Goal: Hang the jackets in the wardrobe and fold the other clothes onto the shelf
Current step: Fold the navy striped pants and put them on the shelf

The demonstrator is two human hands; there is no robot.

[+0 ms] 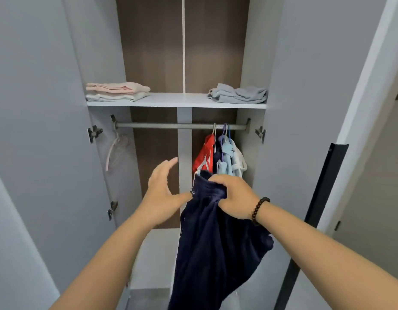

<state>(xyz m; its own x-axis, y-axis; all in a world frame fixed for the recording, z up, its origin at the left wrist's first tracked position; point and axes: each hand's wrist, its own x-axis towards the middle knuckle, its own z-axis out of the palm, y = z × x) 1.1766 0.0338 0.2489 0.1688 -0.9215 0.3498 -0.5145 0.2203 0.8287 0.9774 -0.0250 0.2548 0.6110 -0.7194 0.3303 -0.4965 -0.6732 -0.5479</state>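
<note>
My right hand [235, 198] clenches the bunched top edge of a navy garment [216, 249], which hangs down in front of me, between my forearms. My left hand [163, 191] is released, fingers straight and spread; its thumb lies at the cloth's left edge, though I cannot tell whether it touches.

Beyond my hands the wardrobe stands open. On the rail [171, 125], toward its right end, a red jacket [204, 158], a light blue one [226, 161] and a white one [240, 161] hang close together. A spare pink hanger [115, 151] dangles at the rail's left end. On the shelf [175, 100] above, a folded pink and cream pile [117, 92] sits at the left and a folded grey piece [238, 94] at the right.

I judge the job well along: three jackets are hung and two piles folded. This navy piece is still to place. If it is a jacket, the pink hanger awaits it.
</note>
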